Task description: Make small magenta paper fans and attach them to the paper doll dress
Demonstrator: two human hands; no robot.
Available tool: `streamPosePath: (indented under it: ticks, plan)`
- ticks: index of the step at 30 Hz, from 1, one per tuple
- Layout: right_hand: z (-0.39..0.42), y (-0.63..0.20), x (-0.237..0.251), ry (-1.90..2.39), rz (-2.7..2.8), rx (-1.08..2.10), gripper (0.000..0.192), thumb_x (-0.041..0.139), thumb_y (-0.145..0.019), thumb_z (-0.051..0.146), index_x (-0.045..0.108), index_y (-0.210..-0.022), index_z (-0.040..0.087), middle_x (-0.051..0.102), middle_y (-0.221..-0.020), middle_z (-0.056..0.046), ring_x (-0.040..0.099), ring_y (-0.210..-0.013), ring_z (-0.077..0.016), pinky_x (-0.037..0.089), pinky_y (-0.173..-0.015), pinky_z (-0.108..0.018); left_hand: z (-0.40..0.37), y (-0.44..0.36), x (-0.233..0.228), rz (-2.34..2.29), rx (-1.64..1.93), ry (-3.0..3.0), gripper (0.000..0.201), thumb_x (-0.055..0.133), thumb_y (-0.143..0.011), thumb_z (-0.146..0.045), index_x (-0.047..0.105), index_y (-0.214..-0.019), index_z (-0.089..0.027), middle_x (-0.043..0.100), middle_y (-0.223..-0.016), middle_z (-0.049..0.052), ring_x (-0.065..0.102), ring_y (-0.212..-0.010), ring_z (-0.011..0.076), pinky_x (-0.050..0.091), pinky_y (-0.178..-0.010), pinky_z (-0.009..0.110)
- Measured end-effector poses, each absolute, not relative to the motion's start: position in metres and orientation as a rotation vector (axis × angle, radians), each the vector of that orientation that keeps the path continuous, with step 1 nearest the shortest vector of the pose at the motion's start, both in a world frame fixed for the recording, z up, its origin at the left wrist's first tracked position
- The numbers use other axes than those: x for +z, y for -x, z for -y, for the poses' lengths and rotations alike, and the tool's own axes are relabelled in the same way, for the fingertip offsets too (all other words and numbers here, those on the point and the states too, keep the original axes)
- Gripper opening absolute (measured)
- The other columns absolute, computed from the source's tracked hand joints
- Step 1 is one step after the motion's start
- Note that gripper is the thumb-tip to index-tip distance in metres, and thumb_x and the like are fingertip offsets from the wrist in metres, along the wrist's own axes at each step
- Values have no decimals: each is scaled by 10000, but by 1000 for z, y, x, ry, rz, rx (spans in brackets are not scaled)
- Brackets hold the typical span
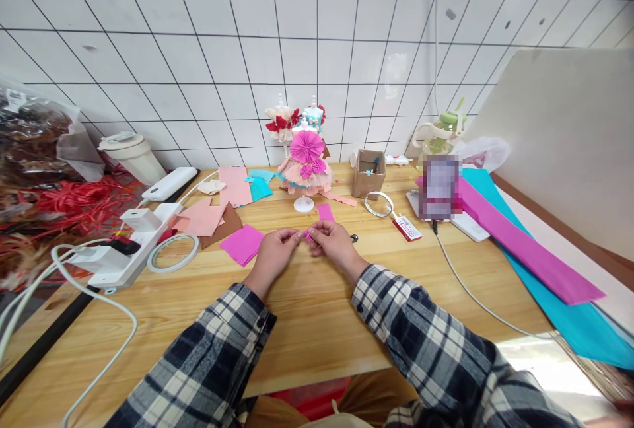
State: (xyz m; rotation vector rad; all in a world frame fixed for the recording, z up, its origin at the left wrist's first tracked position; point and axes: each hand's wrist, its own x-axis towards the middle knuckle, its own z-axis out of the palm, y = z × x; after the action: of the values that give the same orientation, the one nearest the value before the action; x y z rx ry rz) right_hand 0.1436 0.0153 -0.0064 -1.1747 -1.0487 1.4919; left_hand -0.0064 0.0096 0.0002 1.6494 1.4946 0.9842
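Note:
A small crumpled piece of magenta paper [308, 236] shows between my fingertips, low over the wooden table. My left hand [278, 249] pinches its left side with thumb and forefinger. From the right, my right hand [335, 243] closes on the same piece, its fingers hiding part of it. Just beyond my hands lies a magenta paper strip [325, 212], and a folded magenta sheet [242, 244] rests left of my left hand. Behind them stands a mini dress form in a pink ruffled paper dress [306, 177], with a magenta pleated rosette [306, 146] on its front.
A cardboard box [369, 174], a roll of tape [379, 204] and a phone [440, 187] stand beyond my right hand. Long magenta and teal sheets [539, 249] line the right side. At left are a power strip [133, 249], a white ring [173, 253] and loose cables.

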Motion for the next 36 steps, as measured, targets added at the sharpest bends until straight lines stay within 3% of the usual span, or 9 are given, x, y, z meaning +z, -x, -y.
streamPosePath:
  ticks: [9,15,19,27,31,36]
  plan:
    - [-16,-147,-4,1119,1115,1499,294,762,-629,303,608,-826,147,594,-639,17,570,-544,-85,482,-424,-170,-9,8,4,-1430,1025,-1647,406,600,-738,-519,717,-849,-145,734,-866,78,652,-806,227,484,-731,300]
    - [-18,-150,-4,1183,1213,1414,240,730,-668,304,628,-822,151,606,-644,10,575,-553,-92,467,-420,-165,-9,9,7,-1405,986,-1617,412,691,-658,-508,699,-857,-148,731,-876,87,657,-796,225,504,-726,309]
    - [-19,-156,-5,1180,1398,1324,232,647,-738,230,626,-961,170,602,-662,20,537,-523,-75,452,-428,-163,-11,13,6,-1454,908,-1684,366,652,-689,-502,708,-818,-164,733,-842,71,653,-780,222,497,-720,308]
    - [-19,-158,-13,1271,1688,1016,262,585,-778,212,609,-1038,220,667,-723,30,583,-585,-94,476,-601,-217,-13,16,3,-1485,888,-1827,440,624,-706,-505,677,-965,-153,712,-875,86,641,-784,211,493,-703,302]
    - [-16,-156,-9,1254,1666,998,264,565,-789,227,600,-1050,218,666,-740,29,562,-560,-89,469,-599,-219,-14,18,6,-1517,766,-1792,423,599,-710,-547,710,-846,-162,718,-811,69,633,-736,214,471,-666,292]
    - [-16,-155,-9,1243,1718,957,281,565,-783,221,610,-1059,195,640,-751,21,541,-573,-86,449,-591,-210,-18,21,1,-1514,772,-1918,373,607,-711,-532,719,-787,-185,691,-881,73,621,-831,222,465,-737,302]
